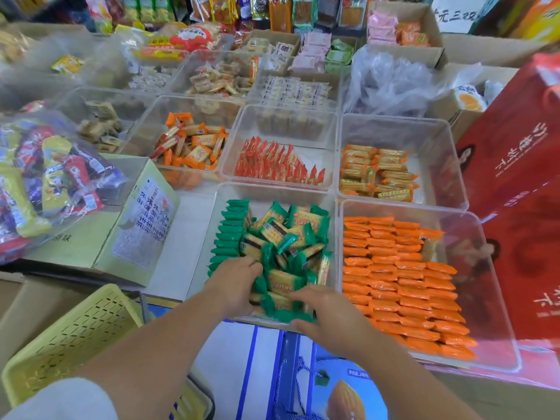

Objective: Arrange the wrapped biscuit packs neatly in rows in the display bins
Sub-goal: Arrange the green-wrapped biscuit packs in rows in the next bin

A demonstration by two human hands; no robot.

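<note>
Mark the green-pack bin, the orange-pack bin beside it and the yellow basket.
green-pack bin (272, 195), head view, on its clear far wall.
orange-pack bin (475, 268), head view, on its clear right wall.
yellow basket (75, 334), head view, on its slotted side.
</note>
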